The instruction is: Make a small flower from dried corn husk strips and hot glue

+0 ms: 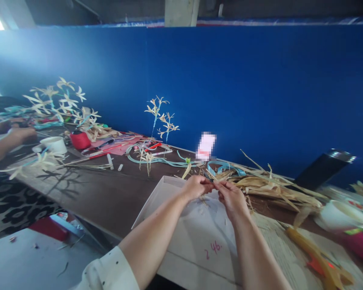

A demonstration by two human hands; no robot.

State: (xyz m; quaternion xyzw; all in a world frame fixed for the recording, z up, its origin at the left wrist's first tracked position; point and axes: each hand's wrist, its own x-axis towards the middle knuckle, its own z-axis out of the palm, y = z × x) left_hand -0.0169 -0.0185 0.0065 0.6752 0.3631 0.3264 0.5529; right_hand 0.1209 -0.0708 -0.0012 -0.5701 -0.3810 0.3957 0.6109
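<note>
Over a shallow white box lid (pixel 196 233) with red handwriting, my left hand (pixel 198 187) and my right hand (pixel 232 197) almost meet at the fingertips. Each hand is closed in a pinch. What lies between the fingers is small and mostly hidden, so I cannot make it out. Just beyond my fingertips, a pale dried leaf strip (pixel 186 170) lies near the lid's far edge. A heap of dried husk strips (pixel 269 187) is beside my right hand, with light blue ribbon (pixel 226 167) behind it.
A yellow glue gun (pixel 317 257) and a white cup (pixel 343 215) are at right, with a black cylinder (pixel 323 169) behind. Husk flowers (pixel 155 110) stand by the blue partition (pixel 245 88). At far left, another person's hand (pixel 22 133) is near a white mug (pixel 54 145).
</note>
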